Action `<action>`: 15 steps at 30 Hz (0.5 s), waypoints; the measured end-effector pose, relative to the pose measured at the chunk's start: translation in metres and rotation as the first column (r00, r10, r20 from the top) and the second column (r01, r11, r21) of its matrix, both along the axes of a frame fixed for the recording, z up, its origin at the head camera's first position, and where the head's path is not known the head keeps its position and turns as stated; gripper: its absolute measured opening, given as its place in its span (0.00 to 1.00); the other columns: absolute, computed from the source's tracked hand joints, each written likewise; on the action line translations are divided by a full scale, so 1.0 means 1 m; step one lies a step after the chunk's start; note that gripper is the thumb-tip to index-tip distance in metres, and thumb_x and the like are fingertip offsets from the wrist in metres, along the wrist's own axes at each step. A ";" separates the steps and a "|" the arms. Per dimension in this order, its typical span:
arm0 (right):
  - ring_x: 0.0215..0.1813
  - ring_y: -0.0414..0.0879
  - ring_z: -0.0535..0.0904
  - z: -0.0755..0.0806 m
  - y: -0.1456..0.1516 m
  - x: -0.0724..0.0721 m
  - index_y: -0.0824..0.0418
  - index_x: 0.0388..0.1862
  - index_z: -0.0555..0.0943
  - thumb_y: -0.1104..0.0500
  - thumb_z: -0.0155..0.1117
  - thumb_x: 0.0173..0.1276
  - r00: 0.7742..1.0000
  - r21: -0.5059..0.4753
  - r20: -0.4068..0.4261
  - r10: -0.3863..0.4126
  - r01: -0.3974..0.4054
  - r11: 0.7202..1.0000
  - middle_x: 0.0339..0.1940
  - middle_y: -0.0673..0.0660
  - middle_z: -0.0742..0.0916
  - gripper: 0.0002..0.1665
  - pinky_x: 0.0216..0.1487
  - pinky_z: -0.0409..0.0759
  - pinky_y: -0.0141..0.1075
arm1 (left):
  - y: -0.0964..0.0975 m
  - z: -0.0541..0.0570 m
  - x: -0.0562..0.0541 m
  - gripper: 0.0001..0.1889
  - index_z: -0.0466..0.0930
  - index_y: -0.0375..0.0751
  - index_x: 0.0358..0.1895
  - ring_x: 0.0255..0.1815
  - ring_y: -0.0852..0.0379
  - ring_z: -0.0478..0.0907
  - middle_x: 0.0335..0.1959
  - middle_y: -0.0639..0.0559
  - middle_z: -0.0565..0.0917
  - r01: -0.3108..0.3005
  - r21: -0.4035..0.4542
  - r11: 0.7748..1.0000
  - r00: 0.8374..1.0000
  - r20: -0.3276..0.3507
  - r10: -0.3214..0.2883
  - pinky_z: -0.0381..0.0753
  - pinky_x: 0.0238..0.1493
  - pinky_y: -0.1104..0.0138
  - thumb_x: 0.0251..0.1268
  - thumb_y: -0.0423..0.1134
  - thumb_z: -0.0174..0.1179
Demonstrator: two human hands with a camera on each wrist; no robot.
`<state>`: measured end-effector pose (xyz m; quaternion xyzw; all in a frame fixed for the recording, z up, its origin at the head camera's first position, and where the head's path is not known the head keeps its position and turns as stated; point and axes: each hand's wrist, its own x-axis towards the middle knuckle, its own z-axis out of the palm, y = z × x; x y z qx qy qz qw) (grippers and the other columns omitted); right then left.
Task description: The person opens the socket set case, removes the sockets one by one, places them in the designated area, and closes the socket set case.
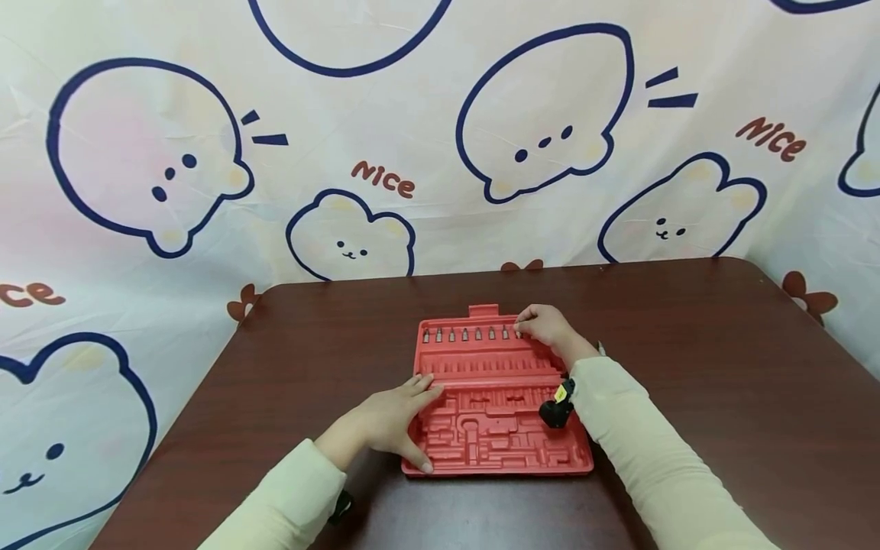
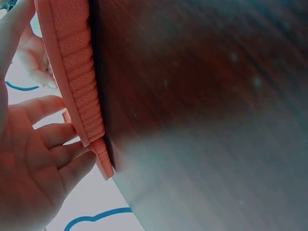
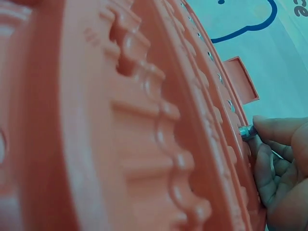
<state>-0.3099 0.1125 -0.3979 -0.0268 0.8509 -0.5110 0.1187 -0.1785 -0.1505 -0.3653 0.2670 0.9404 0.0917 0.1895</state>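
Observation:
An opened red plastic tool case (image 1: 481, 374) lies flat on the table, with moulded hollows in its near half. Along its far half stands a row of several small silver bits (image 1: 465, 334). My right hand (image 1: 550, 328) is at the right end of that row. There its thumb and finger pinch a small silver bit (image 3: 247, 132) at the case's far strip. On the left edge of the case rests my left hand (image 1: 395, 420), thumb near the front corner and fingers extended. The left wrist view shows those fingers (image 2: 60, 134) against the case's side wall.
A dark brown table (image 1: 330, 328) carries the case. Behind it hangs a pale cloth (image 1: 440, 153) printed with cartoon bears. A small silvery object (image 1: 601, 348), partly hidden, shows just beyond my right wrist. A red latch tab (image 1: 483, 311) sticks out from the case's far edge.

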 end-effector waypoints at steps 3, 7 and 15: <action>0.35 0.50 0.69 0.000 0.000 0.002 0.66 0.36 0.73 0.62 0.54 0.63 1.000 -0.009 -0.002 -0.014 0.014 1.000 0.36 0.60 0.76 0.07 0.37 0.68 0.37 | 0.000 0.000 0.001 0.56 0.52 0.46 0.66 0.66 0.50 0.42 0.67 0.47 0.49 0.006 0.004 1.000 1.000 0.001 -0.006 0.62 0.53 0.52 0.27 0.65 0.64; 0.32 0.50 0.68 0.000 -0.003 0.002 0.66 0.35 0.73 0.62 0.54 0.62 0.998 -0.060 -0.006 -0.061 0.060 0.996 0.32 0.59 0.76 0.06 0.33 0.67 0.36 | -0.002 0.001 0.001 0.56 0.52 0.46 0.66 0.66 0.50 0.42 0.67 0.47 0.49 0.007 0.001 1.000 1.000 -0.007 -0.007 0.62 0.53 0.52 0.27 0.66 0.65; 0.29 0.46 0.70 0.008 0.005 -0.001 0.67 0.35 0.71 0.63 0.52 0.64 0.991 -0.257 0.088 -0.105 0.124 0.958 0.29 0.56 0.76 0.06 0.33 0.72 0.34 | 0.000 0.002 0.000 0.56 0.52 0.44 0.66 0.66 0.49 0.43 0.66 0.45 0.50 0.015 0.016 1.000 1.000 -0.010 -0.015 0.61 0.53 0.52 0.27 0.65 0.65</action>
